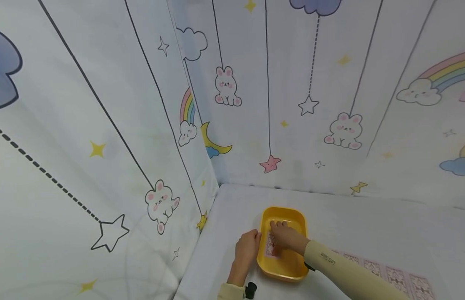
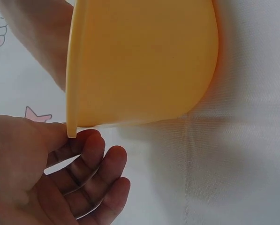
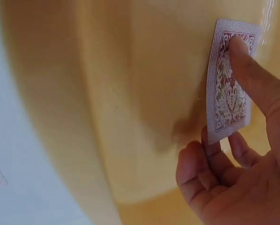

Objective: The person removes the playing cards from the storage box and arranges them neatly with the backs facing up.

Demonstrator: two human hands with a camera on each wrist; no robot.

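A yellow plastic basin (image 1: pixel 283 266) stands on the white cloth near the corner. My right hand (image 1: pixel 286 236) reaches inside it and pinches a playing card (image 3: pixel 228 101) with a red patterned back, the thumb (image 3: pixel 252 79) on top and the fingers (image 3: pixel 203 164) underneath. The card lies close to the basin's inner wall. My left hand (image 1: pixel 247 249) holds the basin's left rim (image 2: pixel 70 117). The rim meets the hand at the base of the index finger, while the fingers (image 2: pixel 95 168) hang loosely curled, clear of the outer wall.
White curtains printed with rabbits, stars and rainbows close in the left side (image 1: pixel 105 146) and the back (image 1: pixel 330 104). A row of pink patterned cards (image 1: pixel 390 273) lies on the cloth (image 1: pixel 367 221) to the right of the basin.
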